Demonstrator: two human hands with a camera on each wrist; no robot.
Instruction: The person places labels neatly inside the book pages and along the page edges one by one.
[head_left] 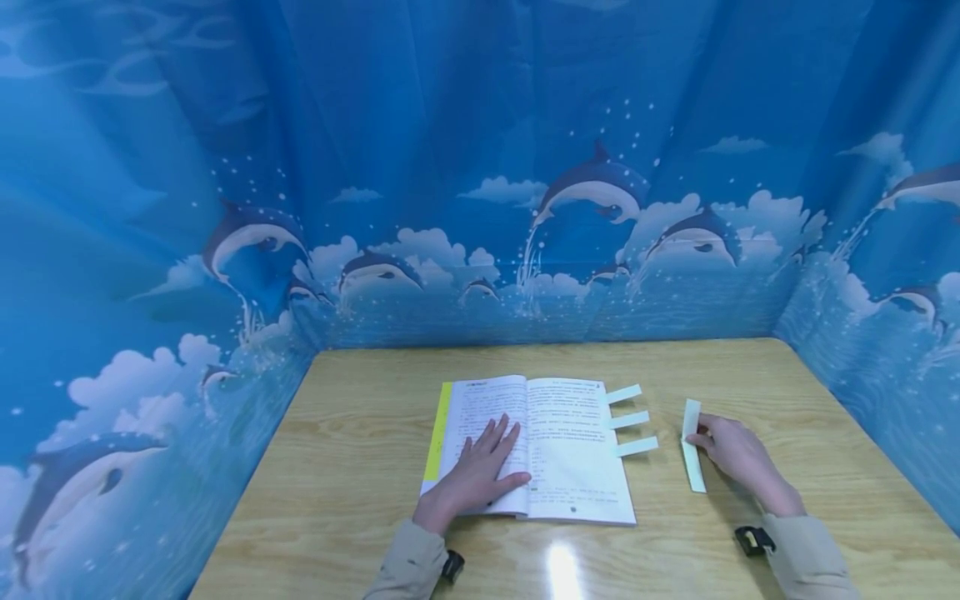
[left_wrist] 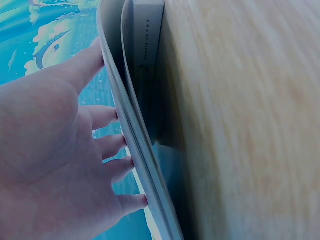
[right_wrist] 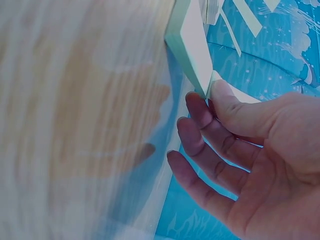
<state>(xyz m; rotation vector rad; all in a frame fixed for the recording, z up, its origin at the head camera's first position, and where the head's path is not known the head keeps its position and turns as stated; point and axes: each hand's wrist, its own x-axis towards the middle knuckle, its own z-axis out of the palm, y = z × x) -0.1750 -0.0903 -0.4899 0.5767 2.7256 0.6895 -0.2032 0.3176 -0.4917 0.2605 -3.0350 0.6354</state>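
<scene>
An open book [head_left: 577, 479] lies on the table with its printed pages facing up. My left hand [head_left: 483, 471] rests spread and flat on its left page; in the left wrist view the fingers [left_wrist: 117, 170] reach over the page edge. Right of the book, my right hand [head_left: 738, 454] pinches a pale green sticky note [head_left: 692, 417] between thumb and forefinger, where it meets a narrow sticky-note pad [head_left: 693, 471]. The pad's thick edge shows in the right wrist view, and the other fingers [right_wrist: 192, 180] there are loosely bent.
Three pale green sticky notes [head_left: 630, 419] stick out from the book's right edge. A yellow cover strip [head_left: 438, 433] shows along its left side. The wooden table [head_left: 352, 467] is bordered behind and at the sides by a blue dolphin-print curtain [head_left: 450, 167].
</scene>
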